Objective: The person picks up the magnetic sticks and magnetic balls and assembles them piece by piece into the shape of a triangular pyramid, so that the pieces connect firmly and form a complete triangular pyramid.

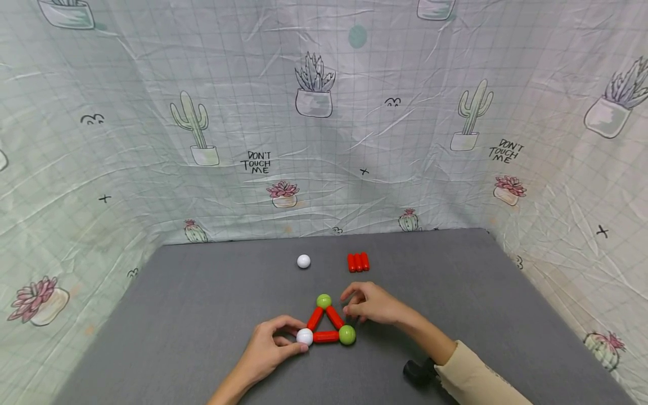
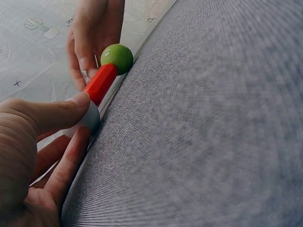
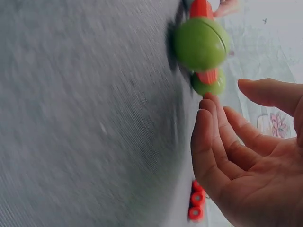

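Note:
On the grey table lies a triangle of three red rods (image 1: 325, 337) joined at the corners by balls. Its near-left corner is a white ball (image 1: 305, 337), which my left hand (image 1: 266, 347) pinches between thumb and fingers. A green ball (image 1: 324, 301) forms the far corner, and a second green ball (image 1: 347, 335) the near-right one. My right hand (image 1: 373, 304) hovers just right of the triangle with fingers loosely bent. In the right wrist view, nothing is between the thumb and fingers of that right hand (image 3: 251, 156); they are apart from the green ball (image 3: 201, 43).
Behind the triangle, a loose white ball (image 1: 304, 261) rests on the table (image 1: 228, 292). Three loose red rods (image 1: 358, 262) lie side by side at the back right. A black object (image 1: 419, 373) sits by the right forearm. A plant-printed cloth (image 1: 354, 135) hangs behind the table.

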Action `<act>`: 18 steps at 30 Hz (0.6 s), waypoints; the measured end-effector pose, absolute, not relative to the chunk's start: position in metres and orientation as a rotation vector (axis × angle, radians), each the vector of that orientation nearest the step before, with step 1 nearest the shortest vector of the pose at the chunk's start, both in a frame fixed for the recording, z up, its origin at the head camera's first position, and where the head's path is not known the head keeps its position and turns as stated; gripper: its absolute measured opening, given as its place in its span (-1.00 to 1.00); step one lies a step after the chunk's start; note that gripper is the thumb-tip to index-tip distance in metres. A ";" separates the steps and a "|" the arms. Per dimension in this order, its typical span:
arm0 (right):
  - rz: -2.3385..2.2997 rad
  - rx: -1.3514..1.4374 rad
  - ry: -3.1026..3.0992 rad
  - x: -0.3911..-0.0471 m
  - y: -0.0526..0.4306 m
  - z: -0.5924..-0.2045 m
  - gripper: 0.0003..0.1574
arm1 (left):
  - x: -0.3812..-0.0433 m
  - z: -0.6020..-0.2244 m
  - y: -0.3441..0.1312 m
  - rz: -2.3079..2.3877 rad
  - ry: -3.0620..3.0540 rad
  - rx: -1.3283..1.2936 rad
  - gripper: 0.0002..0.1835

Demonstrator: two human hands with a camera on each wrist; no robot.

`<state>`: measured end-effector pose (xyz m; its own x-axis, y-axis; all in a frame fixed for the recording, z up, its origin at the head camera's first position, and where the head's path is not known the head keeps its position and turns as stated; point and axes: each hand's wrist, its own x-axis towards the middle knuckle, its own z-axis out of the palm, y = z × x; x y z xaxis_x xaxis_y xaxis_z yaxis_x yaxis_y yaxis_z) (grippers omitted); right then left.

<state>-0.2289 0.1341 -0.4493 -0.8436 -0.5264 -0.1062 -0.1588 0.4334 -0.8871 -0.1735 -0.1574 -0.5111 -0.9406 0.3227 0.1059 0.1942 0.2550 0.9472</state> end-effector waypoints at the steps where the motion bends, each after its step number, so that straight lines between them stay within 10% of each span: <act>1: -1.380 -0.586 2.329 -0.231 0.136 -0.448 -0.60 | -0.173 -0.511 -0.157 1.784 2.401 0.497 -0.59; 18: -1.393 -0.467 2.541 -0.268 0.163 -0.432 -0.60 | -0.173 -0.511 -0.158 1.783 2.405 0.513 -0.60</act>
